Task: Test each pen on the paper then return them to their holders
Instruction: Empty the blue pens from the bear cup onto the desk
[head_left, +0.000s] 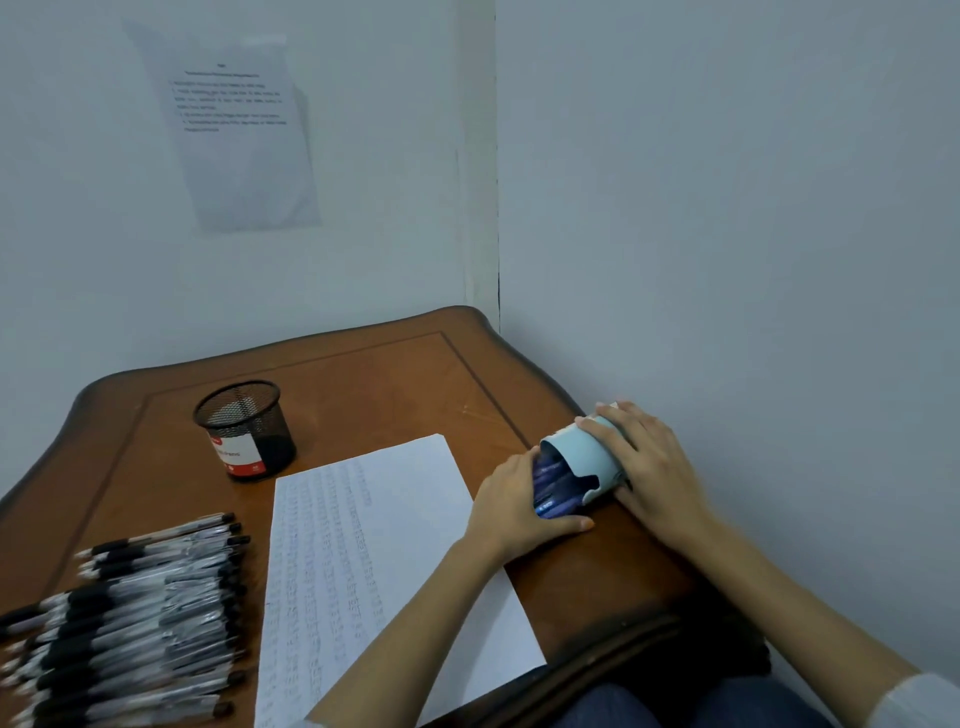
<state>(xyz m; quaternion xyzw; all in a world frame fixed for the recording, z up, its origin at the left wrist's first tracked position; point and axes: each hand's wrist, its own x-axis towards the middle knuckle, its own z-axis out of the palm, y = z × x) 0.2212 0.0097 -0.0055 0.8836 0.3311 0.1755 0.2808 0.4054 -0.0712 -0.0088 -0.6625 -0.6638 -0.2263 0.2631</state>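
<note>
— Looking along the right edge of the brown wooden table (363, 374), what lies there?

— A pale blue cylindrical pen holder (576, 449), tipped on its side just beside the grey wall (727, 208). Its mouth faces left, and a bundle of dark blue pens (553, 488) sticks out of it.

— And the hands?

— The right hand (649, 467) lies over the holder's far, closed end, fingers curved across the top and thumb down on the near side, holding it. The left hand (511, 506) is at the mouth, fingers wrapped over the bundle and thumb stretched along the table beneath it, gripping the pens' ends.

— Where is the paper?

— A white sheet of paper (374, 519) covered in faint rows of marks lies mid-table, just left of the left hand; that forearm crosses its near right corner.

— Anything further left?

— A black wire-mesh cup (244, 431) with a red and white label stands upright beyond the sheet's far left corner. A pile of black-and-clear pens (130, 613) lies at the near left. A printed notice (239, 135) hangs on the far wall, its text too blurred to read.
</note>
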